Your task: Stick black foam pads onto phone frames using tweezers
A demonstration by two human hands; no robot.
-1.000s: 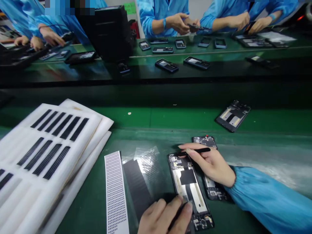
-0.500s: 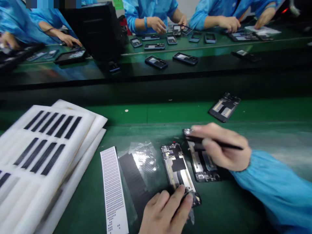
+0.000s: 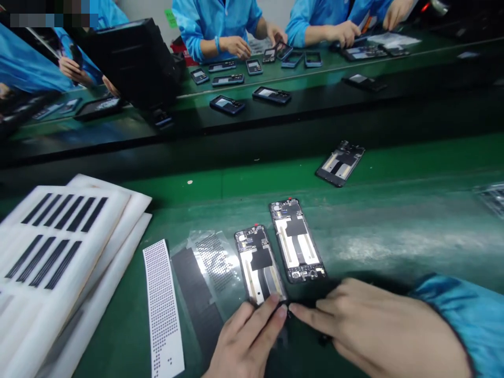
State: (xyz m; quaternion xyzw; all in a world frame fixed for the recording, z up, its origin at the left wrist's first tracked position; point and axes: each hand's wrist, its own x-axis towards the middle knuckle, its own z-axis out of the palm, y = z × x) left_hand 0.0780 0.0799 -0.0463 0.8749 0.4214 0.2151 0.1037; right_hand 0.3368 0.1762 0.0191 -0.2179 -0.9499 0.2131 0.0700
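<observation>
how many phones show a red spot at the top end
2: the left phone, partly under the left hand, and the right phone beside it. Farther phones might hide more.

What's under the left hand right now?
The lower end of the nearer opened phone lies under the fingers of the left hand. Its black patch and upper end show. Whatever sits directly beneath the fingers and palm is covered.

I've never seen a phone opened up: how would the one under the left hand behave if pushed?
The opened phone would probably slide rather than roll, being a flat slab. It looks stiff, lying unbent, while the exposed circuitry at its far end may be fragile.
</observation>
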